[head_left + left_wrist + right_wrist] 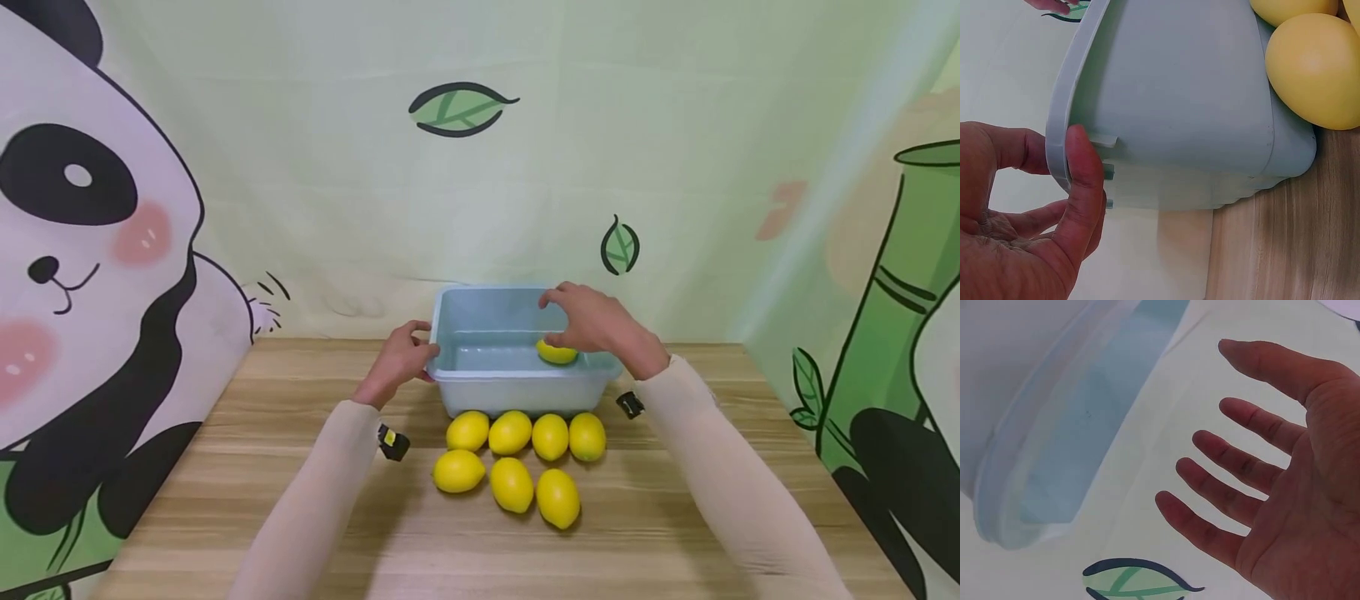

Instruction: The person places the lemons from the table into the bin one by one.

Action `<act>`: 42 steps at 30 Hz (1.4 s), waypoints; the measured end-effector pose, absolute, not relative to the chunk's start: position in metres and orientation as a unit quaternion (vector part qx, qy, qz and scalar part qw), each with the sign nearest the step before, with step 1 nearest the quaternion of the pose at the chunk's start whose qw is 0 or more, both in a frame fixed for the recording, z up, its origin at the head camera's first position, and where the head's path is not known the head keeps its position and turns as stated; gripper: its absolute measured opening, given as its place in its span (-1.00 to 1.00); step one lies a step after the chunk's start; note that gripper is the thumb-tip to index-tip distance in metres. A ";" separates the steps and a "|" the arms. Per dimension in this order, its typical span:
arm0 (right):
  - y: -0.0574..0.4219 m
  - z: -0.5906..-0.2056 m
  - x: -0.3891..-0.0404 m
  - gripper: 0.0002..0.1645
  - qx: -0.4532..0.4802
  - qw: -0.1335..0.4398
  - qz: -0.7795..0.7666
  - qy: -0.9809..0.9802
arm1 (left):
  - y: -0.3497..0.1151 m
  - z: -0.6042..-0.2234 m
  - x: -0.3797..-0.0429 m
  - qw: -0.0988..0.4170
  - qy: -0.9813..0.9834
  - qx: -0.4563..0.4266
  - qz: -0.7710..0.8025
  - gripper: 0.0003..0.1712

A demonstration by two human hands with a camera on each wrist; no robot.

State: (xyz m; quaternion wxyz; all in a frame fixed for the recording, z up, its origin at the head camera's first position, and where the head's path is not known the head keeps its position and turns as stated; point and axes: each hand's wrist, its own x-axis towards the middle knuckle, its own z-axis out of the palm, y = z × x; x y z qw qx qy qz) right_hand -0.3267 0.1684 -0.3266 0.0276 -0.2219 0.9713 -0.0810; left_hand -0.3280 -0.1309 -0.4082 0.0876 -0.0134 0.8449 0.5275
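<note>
A light blue plastic basin (525, 392) stands on the table against the backdrop. My left hand (402, 358) pinches the basin's left rim; in the left wrist view the thumb (1082, 162) lies over one side of the rim, with fingers behind it. Above the basin's right half is my right hand (596, 321). Its fingers (1229, 456) are spread and hold nothing in the right wrist view. One yellow lemon (557, 353) lies inside the basin, just below the right hand, which partly covers it. Several more lemons (512, 483) lie in two rows before the basin.
The wooden table (285, 500) reaches back to a pale green cloth backdrop (337, 167) printed with leaves, bamboo and pandas. The nearest lemons (1316, 69) sit close to the basin's front wall.
</note>
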 end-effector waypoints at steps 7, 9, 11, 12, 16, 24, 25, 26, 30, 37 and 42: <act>0.170 -0.333 -0.295 -0.39 -0.252 -0.033 -0.092 0.963 | -0.131 -0.408 -0.326 0.088 0.843 -0.010 0.530 -0.36; 0.171 -0.334 -0.285 -0.40 -0.261 -0.048 -0.093 0.960 | -0.131 -0.408 -0.327 0.087 0.843 -0.010 0.531 -0.35; 0.173 -0.337 -0.275 -0.40 -0.265 -0.058 -0.093 0.958 | -0.131 -0.407 -0.327 0.087 0.844 -0.009 0.530 -0.35; 0.173 -0.338 -0.271 -0.39 -0.267 -0.063 -0.094 0.957 | -0.131 -0.408 -0.327 0.088 0.844 -0.008 0.529 -0.35; 0.176 -0.346 -0.255 -0.40 -0.282 -0.084 -0.097 0.951 | -0.131 -0.408 -0.326 0.091 0.846 -0.013 0.526 -0.35; 0.179 -0.366 -0.225 -0.41 -0.318 -0.134 -0.090 0.934 | -0.131 -0.409 -0.327 0.091 0.844 -0.004 0.529 -0.33; 0.179 -0.368 -0.221 -0.41 -0.321 -0.136 -0.091 0.933 | -0.131 -0.409 -0.327 0.090 0.843 -0.004 0.530 -0.33; 0.179 -0.370 -0.218 -0.41 -0.324 -0.138 -0.091 0.931 | -0.131 -0.408 -0.327 0.090 0.843 -0.005 0.531 -0.33; 0.178 -0.378 -0.206 -0.38 -0.331 -0.138 -0.088 0.929 | -0.131 -0.408 -0.327 0.091 0.844 -0.006 0.529 -0.34; 0.177 -0.397 -0.191 -0.42 -0.345 -0.122 -0.079 0.927 | -0.132 -0.408 -0.327 0.094 0.846 -0.007 0.525 -0.34; 0.177 -0.414 -0.184 -0.44 -0.351 -0.084 -0.068 0.930 | -0.132 -0.408 -0.328 0.094 0.846 -0.008 0.525 -0.35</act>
